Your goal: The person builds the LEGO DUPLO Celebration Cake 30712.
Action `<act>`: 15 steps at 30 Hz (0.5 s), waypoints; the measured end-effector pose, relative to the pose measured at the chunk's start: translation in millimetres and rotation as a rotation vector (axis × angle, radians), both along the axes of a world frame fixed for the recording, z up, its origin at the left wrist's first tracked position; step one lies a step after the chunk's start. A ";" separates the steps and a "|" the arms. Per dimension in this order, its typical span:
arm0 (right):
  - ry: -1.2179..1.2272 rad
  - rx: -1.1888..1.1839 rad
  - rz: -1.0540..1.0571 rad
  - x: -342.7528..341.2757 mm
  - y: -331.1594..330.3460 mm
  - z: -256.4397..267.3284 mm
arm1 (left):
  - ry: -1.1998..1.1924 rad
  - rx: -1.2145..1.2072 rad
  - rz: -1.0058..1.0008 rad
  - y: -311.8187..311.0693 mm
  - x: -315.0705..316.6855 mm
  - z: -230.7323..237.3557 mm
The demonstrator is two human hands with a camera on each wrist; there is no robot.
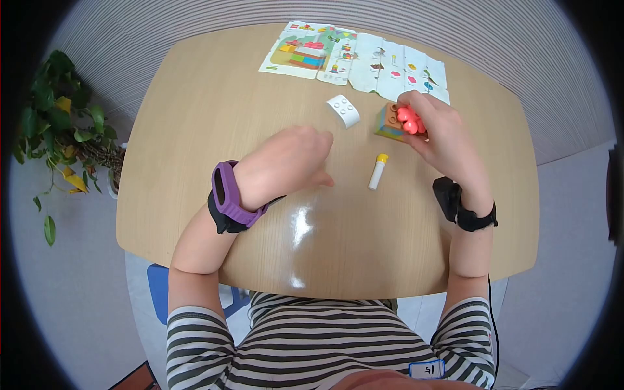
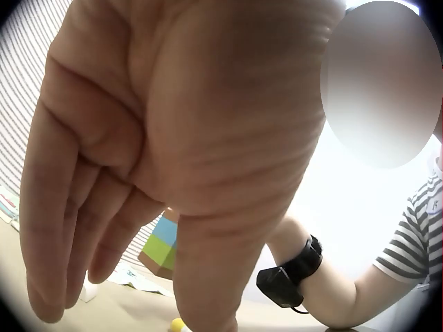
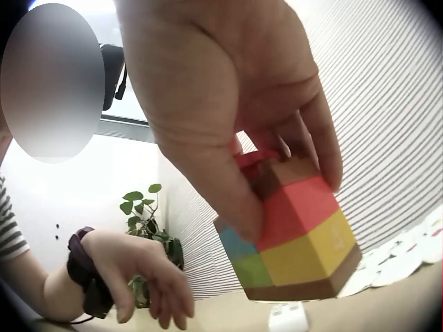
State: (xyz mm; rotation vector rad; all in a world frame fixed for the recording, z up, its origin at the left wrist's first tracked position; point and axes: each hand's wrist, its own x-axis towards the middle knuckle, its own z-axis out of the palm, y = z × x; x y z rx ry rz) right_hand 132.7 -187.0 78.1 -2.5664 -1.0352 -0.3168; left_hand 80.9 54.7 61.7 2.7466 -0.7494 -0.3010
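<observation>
My right hand (image 1: 443, 133) grips a stack of toy building blocks (image 3: 301, 238), thumb on one side and fingers on the other. Brown layers sit at its top and bottom, with red, yellow, blue and green bands between. A coral-red flower piece (image 1: 410, 119) sits on top of the stack, partly covered by the hand. My left hand (image 1: 286, 159) hovers over the middle of the table with loosely hanging fingers and nothing in them. Between the hands lies a white tube with a yellow cap (image 1: 377, 171). A curved white block (image 1: 343, 110) with studs rests farther back.
A creased picture instruction sheet (image 1: 364, 62) lies along the back of the wooden table (image 1: 195, 117), near the ribbed wall. To the left of the table stands a leafy potted plant (image 1: 71, 123). A blue chair (image 1: 156, 292) shows under the front edge.
</observation>
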 end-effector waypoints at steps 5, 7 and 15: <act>0.001 -0.021 0.009 -2.0 0.9 -3.2 | -0.014 0.012 0.004 -1.2 2.3 -4.5; 0.034 0.018 0.061 -9.2 7.4 1.3 | -0.040 -0.023 0.035 -1.6 1.9 -4.5; 0.028 -0.174 -0.054 1.7 -3.0 -5.5 | -0.043 0.000 -0.002 0.7 1.9 -5.5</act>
